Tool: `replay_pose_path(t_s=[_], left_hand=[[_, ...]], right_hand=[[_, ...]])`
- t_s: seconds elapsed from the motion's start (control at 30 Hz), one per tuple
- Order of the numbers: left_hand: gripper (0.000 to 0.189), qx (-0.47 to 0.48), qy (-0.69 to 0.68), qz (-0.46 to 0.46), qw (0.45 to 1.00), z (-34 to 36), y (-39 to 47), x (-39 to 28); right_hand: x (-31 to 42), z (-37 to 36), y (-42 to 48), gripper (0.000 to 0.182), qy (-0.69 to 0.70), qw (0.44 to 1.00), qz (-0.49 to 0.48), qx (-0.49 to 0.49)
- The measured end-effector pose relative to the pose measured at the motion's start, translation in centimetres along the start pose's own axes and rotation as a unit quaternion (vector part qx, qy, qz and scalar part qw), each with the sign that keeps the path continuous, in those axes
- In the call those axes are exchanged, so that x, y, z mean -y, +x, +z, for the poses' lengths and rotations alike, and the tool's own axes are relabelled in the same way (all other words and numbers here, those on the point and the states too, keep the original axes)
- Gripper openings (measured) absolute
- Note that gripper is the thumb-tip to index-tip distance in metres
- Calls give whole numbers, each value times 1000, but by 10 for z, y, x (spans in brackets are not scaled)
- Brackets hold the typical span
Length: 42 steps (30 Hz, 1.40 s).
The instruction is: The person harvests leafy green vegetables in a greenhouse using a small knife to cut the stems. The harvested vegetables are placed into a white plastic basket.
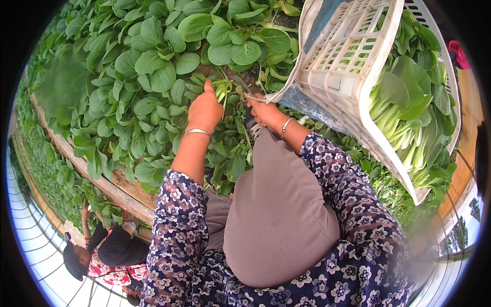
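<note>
My left hand is closed around a leafy bok choy plant, whose pale green stalks stick out past the thumb. Just to its right, my right hand grips a knife with a narrow, dark blade that reaches toward the base of the plant. Most of the knife's handle is hidden in the fist. A strand of twine crosses above the right fingers, by the tip of a pale cloth edge. Growing bok choy fills the bed ahead and to the left.
At the right, a tilted white plastic crate holds many harvested bok choy. Blue sheeting lies beneath it. A pale bed edging runs along the left. Beyond it, another person crouches among plants. My bent knee is close below the hands.
</note>
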<state>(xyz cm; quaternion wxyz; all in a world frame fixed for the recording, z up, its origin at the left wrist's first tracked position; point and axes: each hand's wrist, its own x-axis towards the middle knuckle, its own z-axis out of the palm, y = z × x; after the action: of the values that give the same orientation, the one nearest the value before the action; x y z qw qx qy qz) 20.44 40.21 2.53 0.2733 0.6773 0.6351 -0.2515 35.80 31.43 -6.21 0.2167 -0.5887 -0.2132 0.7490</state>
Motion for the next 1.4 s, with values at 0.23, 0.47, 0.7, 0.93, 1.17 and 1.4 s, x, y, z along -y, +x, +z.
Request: replay_pose_path(t_s=[0.23, 0.47, 0.7, 0.93, 1.17, 1.4], left_hand=[[65, -50, -99, 2, 994, 24, 2, 23], [65, -72, -156, 5, 985, 34, 9, 35], [61, -78, -195, 3, 978, 45, 13, 44], [52, -9, -408, -56, 911, 46, 17, 46], [48, 76, -617, -101, 777, 33, 9, 47], [45, 60, -607, -91, 787, 35, 3, 44]], right_hand=[[-19, -7, 16, 43, -376, 909, -175, 24], [16, -9, 3, 37, -279, 958, -67, -7], [31, -11, 15, 49, -174, 981, 74, 43], [36, -19, 17, 44, -188, 979, 54, 64], [26, -24, 11, 39, -110, 988, 73, 81], [22, -32, 16, 41, -71, 986, 82, 130]])
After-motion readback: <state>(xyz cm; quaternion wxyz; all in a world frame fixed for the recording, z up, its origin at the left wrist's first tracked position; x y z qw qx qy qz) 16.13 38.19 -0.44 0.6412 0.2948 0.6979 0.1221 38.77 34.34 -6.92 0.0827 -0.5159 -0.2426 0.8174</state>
